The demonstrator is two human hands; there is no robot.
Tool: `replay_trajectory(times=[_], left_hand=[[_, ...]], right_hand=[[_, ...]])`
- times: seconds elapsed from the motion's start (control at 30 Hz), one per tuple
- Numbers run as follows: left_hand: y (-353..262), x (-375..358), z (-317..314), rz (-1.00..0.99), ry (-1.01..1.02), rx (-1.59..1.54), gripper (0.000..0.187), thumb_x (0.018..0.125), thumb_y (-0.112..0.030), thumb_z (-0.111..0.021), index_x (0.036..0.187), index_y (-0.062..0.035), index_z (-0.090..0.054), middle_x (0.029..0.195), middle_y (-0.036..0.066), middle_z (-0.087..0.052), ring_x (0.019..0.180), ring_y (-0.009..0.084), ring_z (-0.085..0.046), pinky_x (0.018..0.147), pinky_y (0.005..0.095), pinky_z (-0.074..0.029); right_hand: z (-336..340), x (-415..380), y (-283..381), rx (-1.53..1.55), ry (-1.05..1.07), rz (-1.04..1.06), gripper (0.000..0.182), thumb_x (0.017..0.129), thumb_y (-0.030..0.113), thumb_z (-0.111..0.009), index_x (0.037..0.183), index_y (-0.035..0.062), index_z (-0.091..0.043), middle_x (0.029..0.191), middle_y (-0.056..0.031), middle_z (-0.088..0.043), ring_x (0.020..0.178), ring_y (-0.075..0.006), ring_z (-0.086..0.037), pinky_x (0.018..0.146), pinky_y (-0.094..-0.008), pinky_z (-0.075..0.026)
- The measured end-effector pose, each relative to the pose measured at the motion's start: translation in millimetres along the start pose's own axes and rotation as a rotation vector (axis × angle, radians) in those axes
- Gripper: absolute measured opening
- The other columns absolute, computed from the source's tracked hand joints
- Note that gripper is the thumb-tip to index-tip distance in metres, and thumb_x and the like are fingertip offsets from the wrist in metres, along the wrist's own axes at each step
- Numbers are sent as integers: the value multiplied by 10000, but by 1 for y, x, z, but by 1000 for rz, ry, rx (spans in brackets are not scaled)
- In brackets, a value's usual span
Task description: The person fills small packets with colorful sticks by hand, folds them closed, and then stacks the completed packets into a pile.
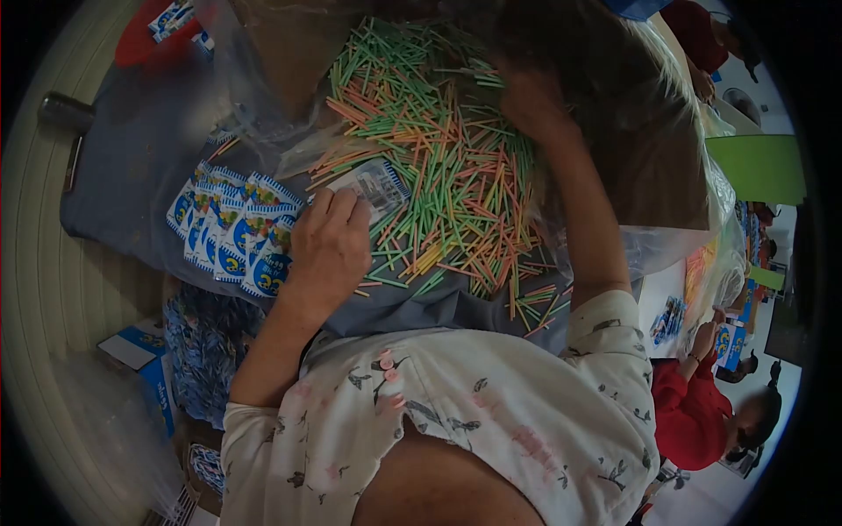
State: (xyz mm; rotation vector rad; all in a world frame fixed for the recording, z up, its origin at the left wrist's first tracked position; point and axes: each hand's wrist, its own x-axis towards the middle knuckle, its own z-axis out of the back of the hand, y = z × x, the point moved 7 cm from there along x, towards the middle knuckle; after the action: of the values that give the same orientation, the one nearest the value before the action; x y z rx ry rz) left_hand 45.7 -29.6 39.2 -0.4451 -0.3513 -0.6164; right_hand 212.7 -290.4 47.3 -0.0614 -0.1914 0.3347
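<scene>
Thin candy-like sticks (447,188) in green, pink, orange and yellow lie in a wide loose heap in front of me. My left hand (333,237), fingers closed, pinches the edge of a small clear-and-blue packet (379,188) at the heap's left side. At the far right of the heap is my right hand (533,101), in shadow. A few pale green sticks (481,74) jut out leftward from its closed fingers, though the fingertips are hard to make out. Left of my left hand, several filled blue-and-white packets (232,223) overlap in rows.
Grey cloth (123,184) covers the work surface, with clear plastic sheeting (653,237) around the heap. A red bowl (140,39) with packets stands at the far left, near a dark cylinder (66,114). To the right, a person in red (693,416) handles a blue packet.
</scene>
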Motion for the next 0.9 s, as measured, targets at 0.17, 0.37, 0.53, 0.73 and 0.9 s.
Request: replay_trajectory(times=[0.17,0.37,0.53,0.73,0.9], left_hand=[[1,-2,0,-22,-129,-19,103,713,-33,-612,812,-2,-622,854,108,-571,841,300,-566,631,379,-517],[-7,0,7,75,-73,5,16,718,-20,-618,727,-13,-607,837,100,-568,835,298,-560,642,395,-502],[-1,-1,14,6,-203,-91,50,734,-31,-626,771,-8,-649,858,99,-580,846,301,-561,708,398,-508],[-11,-6,10,39,-80,-176,80,700,27,-653,775,0,-652,818,89,-583,866,296,-565,719,389,-491],[11,1,28,102,-221,-321,108,686,60,-673,771,-6,-659,804,93,-583,864,298,-564,729,385,-480]], right_hand=[[10,-20,23,24,103,-65,471,758,88,-592,1227,124,-614,1006,-192,-689,973,-397,-643,968,-570,-410],[-3,-27,23,-217,153,-3,417,820,202,-655,1234,153,-643,969,-158,-700,942,-353,-665,897,-479,-482],[19,-35,5,384,-361,134,296,915,247,-626,1186,141,-677,931,-98,-709,920,-279,-671,848,-390,-494],[-11,-59,6,1222,-283,-469,271,909,276,-709,1100,84,-713,941,-51,-719,893,-141,-663,794,-349,-515],[-9,-50,21,1287,-331,-154,210,917,243,-699,1019,60,-716,867,-35,-707,914,-155,-671,801,-351,-525]])
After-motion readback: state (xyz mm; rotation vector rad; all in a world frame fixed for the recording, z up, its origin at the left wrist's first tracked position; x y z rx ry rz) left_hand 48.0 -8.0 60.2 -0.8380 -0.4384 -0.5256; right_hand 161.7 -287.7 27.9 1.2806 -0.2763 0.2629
